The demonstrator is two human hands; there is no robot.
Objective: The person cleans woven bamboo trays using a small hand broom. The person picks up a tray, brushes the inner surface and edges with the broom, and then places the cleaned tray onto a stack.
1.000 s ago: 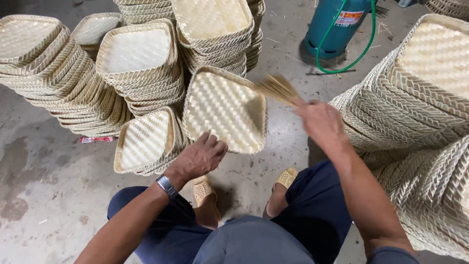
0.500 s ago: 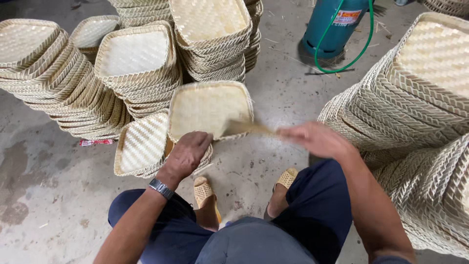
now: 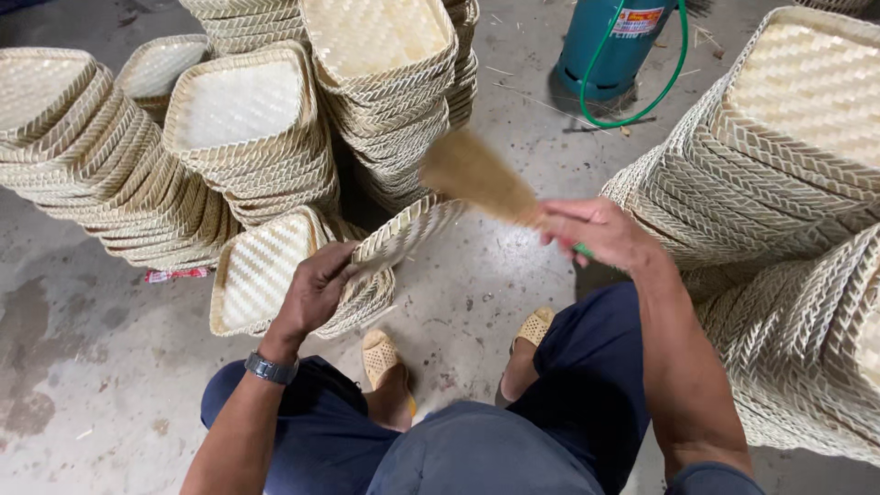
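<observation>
Fingers point(image 3: 341, 268) of our left hand point(image 3: 316, 293) curl shut around the rim of a woven tray point(image 3: 403, 234), which we hold tilted on edge above a low stack of trays point(image 3: 261, 270) on the floor. Our right hand point(image 3: 596, 234), at three o'clock from the tray, closes its fingers on a blurred brush point(image 3: 477, 174) whose bristles point toward eleven o'clock, just above the tray. We see tall tray stacks point(image 3: 247, 128) at twelve o'clock, another pile point(image 3: 788, 137) at three, and a teal gas cylinder point(image 3: 614, 46) with a green hose point(image 3: 683, 55) at one o'clock.
</observation>
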